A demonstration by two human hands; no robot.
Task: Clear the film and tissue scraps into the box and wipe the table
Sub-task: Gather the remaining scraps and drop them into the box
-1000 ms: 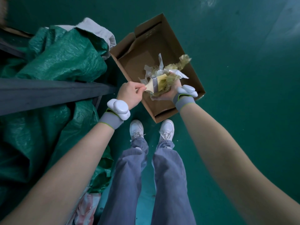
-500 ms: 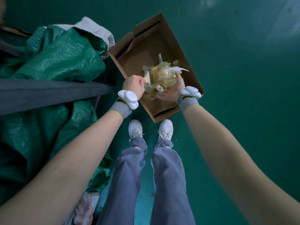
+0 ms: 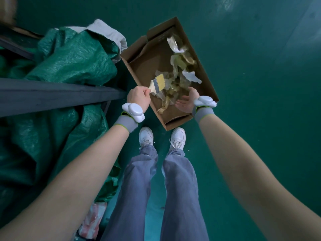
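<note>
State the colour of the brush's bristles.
Pale yellow bristles on the brush, seen in the head view.

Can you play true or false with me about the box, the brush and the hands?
1. The left hand holds a paintbrush. True.
2. The right hand is squeezing a bunch of scraps. False: it is open and holds nothing.
3. Film and tissue scraps are in the cardboard box. True.
4. The box sits on the table. False: it sits on the green floor, in front of the white shoes.
5. The floor is red. False: it is green.
</note>
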